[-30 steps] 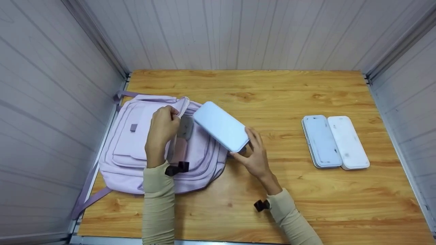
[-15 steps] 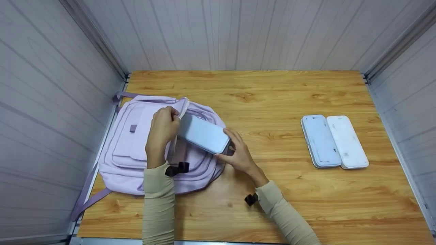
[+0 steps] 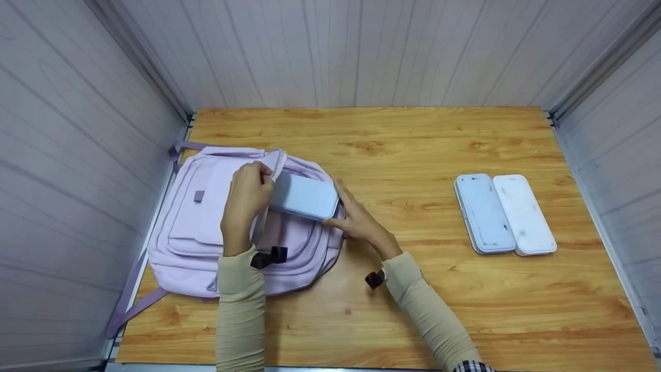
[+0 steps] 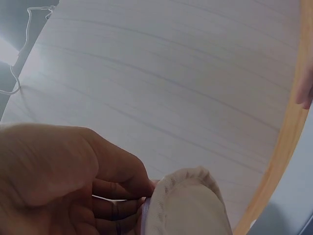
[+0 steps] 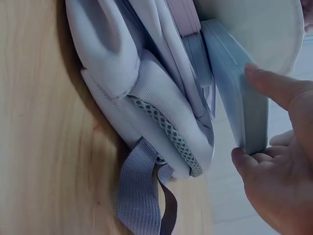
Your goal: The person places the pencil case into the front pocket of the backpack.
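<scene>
A lilac backpack [image 3: 193, 222] lies on the left of the table. My left hand [image 3: 245, 196] pinches the edge of its pocket flap [image 3: 279, 163] and lifts it; in the left wrist view the flap [image 4: 190, 208] rises between thumb and fingers. My right hand [image 3: 359, 219] grips the outer end of a light blue pencil case [image 3: 310, 196], whose other end goes in under the flap. Seen from the right wrist, the tilted case [image 5: 232, 83] is held between thumb and fingers. A pink case [image 5: 184, 15] and a grey case [image 5: 198, 56] sit beside it in the pocket.
Two more cases, one light blue [image 3: 485, 214] and one white [image 3: 524, 214], lie side by side on the right of the wooden table [image 3: 403, 144]. Pale panel walls stand at the left, back and right. A backpack strap [image 5: 139, 191] trails on the table.
My right hand has carried the blue pencil case leftward, and its far end has slid under the flap. The case is turned closer to level across the view. My left hand keeps its place.
</scene>
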`<state>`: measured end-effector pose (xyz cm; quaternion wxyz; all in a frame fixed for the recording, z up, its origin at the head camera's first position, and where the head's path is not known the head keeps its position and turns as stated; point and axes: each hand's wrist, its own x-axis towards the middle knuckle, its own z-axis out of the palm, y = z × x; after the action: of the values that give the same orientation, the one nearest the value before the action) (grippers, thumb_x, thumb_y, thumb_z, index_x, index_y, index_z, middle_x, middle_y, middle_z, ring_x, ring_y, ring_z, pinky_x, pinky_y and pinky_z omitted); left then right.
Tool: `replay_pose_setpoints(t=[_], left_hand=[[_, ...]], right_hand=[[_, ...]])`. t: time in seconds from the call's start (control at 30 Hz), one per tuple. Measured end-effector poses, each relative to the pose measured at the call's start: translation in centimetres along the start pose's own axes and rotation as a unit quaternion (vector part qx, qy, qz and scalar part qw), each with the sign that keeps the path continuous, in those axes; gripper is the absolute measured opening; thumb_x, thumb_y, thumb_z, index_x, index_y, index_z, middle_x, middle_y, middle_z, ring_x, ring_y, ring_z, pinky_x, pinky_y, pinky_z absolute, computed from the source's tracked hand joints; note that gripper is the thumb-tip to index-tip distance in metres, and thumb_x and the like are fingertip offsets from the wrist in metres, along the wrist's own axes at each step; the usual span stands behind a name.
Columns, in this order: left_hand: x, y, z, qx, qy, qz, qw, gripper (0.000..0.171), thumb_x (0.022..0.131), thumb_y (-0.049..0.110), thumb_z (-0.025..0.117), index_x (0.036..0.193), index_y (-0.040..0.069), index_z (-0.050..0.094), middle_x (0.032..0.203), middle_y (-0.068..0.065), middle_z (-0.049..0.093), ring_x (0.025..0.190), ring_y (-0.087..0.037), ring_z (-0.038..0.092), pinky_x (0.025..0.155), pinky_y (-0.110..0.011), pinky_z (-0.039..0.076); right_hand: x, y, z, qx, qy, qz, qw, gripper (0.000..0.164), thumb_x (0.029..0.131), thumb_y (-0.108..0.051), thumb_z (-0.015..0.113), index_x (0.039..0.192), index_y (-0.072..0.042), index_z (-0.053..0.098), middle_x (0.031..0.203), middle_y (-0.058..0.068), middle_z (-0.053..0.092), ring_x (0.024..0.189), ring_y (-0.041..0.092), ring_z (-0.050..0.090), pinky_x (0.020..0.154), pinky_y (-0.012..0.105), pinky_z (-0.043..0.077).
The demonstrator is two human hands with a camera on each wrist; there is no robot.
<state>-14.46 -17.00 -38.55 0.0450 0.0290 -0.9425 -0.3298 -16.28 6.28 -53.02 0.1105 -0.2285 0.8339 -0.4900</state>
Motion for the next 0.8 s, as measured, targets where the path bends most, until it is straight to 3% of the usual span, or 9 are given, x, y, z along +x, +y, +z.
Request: replay_pose_setpoints(t=[0.23,0.37,0.6,0.8], left_hand=[[-0.1,-0.1,0.1,-0.006,0.003,0.001,1.0000,0.022,0.086,0.004,0.049,0.098,-0.006,0.066,0.098,-0.021,0.064,0.092,-0.035,0.060,0.081,-0.046,0.047],[-0.1,0.1,0.0,-0.006,0.006,0.000,1.0000,0.022,0.086,0.004,0.049,0.097,-0.006,0.066,0.097,-0.021,0.065,0.091,-0.034,0.060,0.080,-0.045,0.048],[-0.1,0.1,0.1,-0.002,0.000,0.011,0.9999,0.023,0.085,0.003,0.049,0.097,-0.007,0.066,0.098,-0.022,0.065,0.092,-0.036,0.060,0.082,-0.046,0.047],[0.0,0.2,0.1,-0.006,0.006,0.014,0.9999,0.022,0.086,0.004,0.050,0.097,-0.006,0.066,0.097,-0.022,0.064,0.093,-0.035,0.060,0.082,-0.045,0.047]], right_hand=[[0.3,0.3,0.9,0.107,0.053,-0.021,0.993,0.106,0.076,-0.010,0.079,0.151,0.002,0.005,0.155,0.025,0.013,0.145,0.034,0.017,0.116,0.038,0.022],[0.4,0.4,1.3,0.151,0.081,-0.030,0.985,0.103,0.074,0.000,0.078,0.150,0.002,0.010,0.153,0.027,0.018,0.144,0.035,0.021,0.114,0.038,0.025],[0.8,-0.1,1.6,0.151,0.086,-0.023,0.985,0.101,0.074,0.002,0.076,0.150,0.004,0.010,0.155,0.025,0.019,0.143,0.034,0.025,0.112,0.039,0.031],[1.2,-0.7,2.4,0.093,0.111,0.003,0.989,0.093,0.074,-0.007,0.080,0.147,0.006,0.022,0.149,0.026,0.029,0.139,0.035,0.033,0.107,0.033,0.037]])
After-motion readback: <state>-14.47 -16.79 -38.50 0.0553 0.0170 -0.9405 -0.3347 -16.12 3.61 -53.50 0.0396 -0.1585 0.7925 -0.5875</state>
